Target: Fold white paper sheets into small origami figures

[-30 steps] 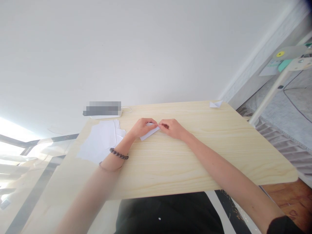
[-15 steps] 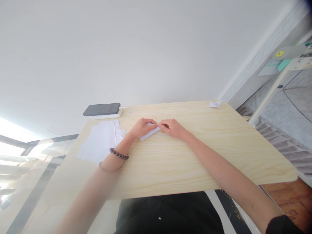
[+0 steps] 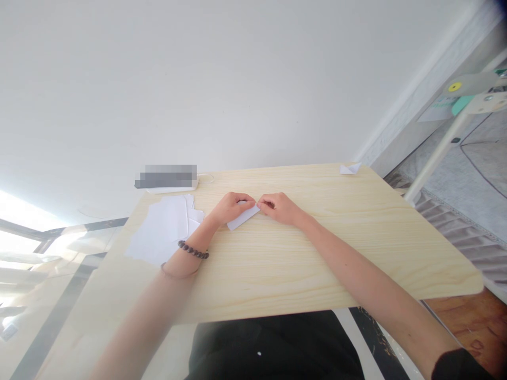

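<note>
A small strip of folded white paper (image 3: 243, 217) is held between my two hands, just over the middle of the wooden table (image 3: 285, 264). My left hand (image 3: 232, 207) is closed on its upper left part, thumb along the near side, and covers some of it. At the paper's right end my right hand (image 3: 278, 207) pinches the corner between thumb and fingertips. The fingertips of both hands nearly touch there. Whatever folds lie under the fingers are hidden.
Left of my hands lies a pile of white paper sheets (image 3: 164, 224). Behind it a pixelated dark device rests on a white block (image 3: 174, 188) with a cable. A folded paper piece (image 3: 350, 169) sits at the far right corner. A wall (image 3: 253, 95) borders the table's back.
Both hands stay in nearly the same place, gripping the paper. The paper's near side has tilted slightly, showing a little more of its face.
</note>
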Available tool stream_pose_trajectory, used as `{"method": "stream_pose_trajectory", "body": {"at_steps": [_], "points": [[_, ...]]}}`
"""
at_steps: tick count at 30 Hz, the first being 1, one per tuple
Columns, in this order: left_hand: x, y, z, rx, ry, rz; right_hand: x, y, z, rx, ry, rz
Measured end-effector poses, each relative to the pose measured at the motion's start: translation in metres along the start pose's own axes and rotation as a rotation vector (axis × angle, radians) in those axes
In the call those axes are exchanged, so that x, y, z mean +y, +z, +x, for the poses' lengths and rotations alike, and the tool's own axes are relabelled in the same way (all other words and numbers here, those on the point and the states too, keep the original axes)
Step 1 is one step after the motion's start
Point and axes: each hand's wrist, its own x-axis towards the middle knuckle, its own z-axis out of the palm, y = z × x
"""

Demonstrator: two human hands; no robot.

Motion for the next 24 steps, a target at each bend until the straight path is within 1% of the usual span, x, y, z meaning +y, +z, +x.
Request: {"method": "stream_pose_trajectory", "body": {"at_steps": [8,17,24], "points": [[0.0005,-0.0002,-0.0008,0.004,-0.011,0.014,0.0040,0.0003,0.0011,-0.020,0.008,0.011],[-0.0010,0.0014,-0.0006,0.009,-0.051,0.021,0.0002,0.0005,0.0005,0.005,0.009,0.028],[0.0011,0.0009,-0.0013,0.014,-0.044,0.018,0.0032,0.0006,0.0014,-0.004,0.005,0.010]]}}
